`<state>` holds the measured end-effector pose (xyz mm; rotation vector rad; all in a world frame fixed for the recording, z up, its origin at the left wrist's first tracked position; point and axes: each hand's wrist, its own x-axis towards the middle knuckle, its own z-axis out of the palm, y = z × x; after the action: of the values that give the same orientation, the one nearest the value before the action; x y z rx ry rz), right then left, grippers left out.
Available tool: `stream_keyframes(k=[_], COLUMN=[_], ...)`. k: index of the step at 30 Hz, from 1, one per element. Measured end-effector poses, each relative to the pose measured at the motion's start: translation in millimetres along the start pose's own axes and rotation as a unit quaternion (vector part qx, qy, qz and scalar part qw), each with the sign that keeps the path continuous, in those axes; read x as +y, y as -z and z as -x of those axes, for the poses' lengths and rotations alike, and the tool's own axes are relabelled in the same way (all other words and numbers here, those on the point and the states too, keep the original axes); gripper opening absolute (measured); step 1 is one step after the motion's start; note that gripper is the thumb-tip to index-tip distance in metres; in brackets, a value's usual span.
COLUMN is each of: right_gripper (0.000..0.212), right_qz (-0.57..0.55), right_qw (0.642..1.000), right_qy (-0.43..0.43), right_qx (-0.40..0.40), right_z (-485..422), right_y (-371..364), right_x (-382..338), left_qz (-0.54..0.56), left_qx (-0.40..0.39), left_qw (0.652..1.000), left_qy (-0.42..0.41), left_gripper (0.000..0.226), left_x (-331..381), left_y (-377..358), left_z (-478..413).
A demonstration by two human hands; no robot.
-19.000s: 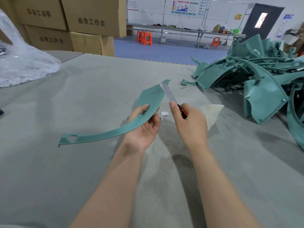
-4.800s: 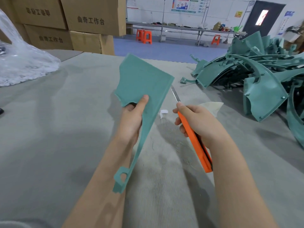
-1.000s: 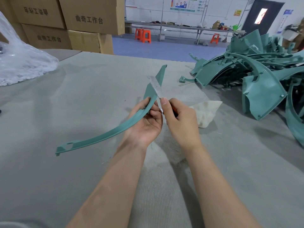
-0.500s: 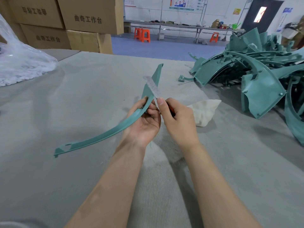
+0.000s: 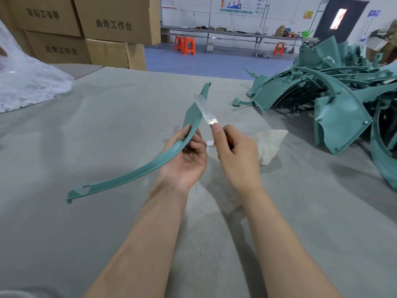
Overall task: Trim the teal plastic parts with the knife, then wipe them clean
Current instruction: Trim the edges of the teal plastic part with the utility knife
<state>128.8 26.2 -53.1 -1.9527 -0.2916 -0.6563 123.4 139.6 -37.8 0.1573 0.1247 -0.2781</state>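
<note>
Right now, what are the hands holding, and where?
Left hand grips the curved teal plastic part near its wide end; right hand grips the orange-handled knife by its handle.

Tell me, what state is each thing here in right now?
Part: held off the table by the left hand.
Knife: blade out, crossing the part near its upper end, gripped by the right hand.
Cloth: crumpled, lying on the table, untouched.
Pile: teal parts heaped on the table's right side.
Boxes: stacked beyond the table.
</note>
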Motion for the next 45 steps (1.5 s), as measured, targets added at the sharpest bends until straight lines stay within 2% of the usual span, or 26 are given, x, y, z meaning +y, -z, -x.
stream_keyframes(k=[12,20,23,28,31,35,38,45], right_gripper=[0.045,0.044,0.041,0.04,0.041,0.048,0.047,0.044], right_qz=[0.01,0.011,0.024,0.037,0.021,0.006,0.015,0.026], right_qw=[1.0,0.999,0.998,0.997,0.998,1.0,1.0,0.999], right_qy=[0.017,0.024,0.033,0.041,0.024,0.003,0.0,0.022], right_qx=[-0.01,-0.028,-0.046,-0.061,-0.048,-0.001,-0.006,-0.007], right_z=[3.1,3.6,5.6,6.2,4.7,1.3,1.9,2.9], right_y=[-1.7,-1.6,-4.8,-6.9,-5.0,-1.8,-2.0,-3.0], right_x=[-1.2,-1.1,-3.1,-4.5,-3.3,-1.6,-0.9,-1.6], left_qz=[-0.007,0.008,0.006,0.0,0.003,0.002,-0.002,0.007], left_qx=[0.004,0.001,0.015,0.016,0.009,-0.008,0.003,-0.002], left_qw=[1.0,1.0,1.0,0.999,1.0,1.0,1.0,1.0], left_qy=[0.005,-0.003,-0.019,-0.029,-0.025,0.007,0.004,-0.002], left_gripper=[0.003,0.017,0.029,0.01,0.014,0.005,0.017,0.008], left_x=[-1.3,-0.7,0.7,1.4,1.3,0.1,-0.3,-0.8], left_y=[-3.3,-1.7,-0.2,-0.9,-1.0,-1.4,-2.3,-3.8], left_z=[-2.3,-2.8,-4.7,-3.1,-2.8,0.0,-0.6,0.1])
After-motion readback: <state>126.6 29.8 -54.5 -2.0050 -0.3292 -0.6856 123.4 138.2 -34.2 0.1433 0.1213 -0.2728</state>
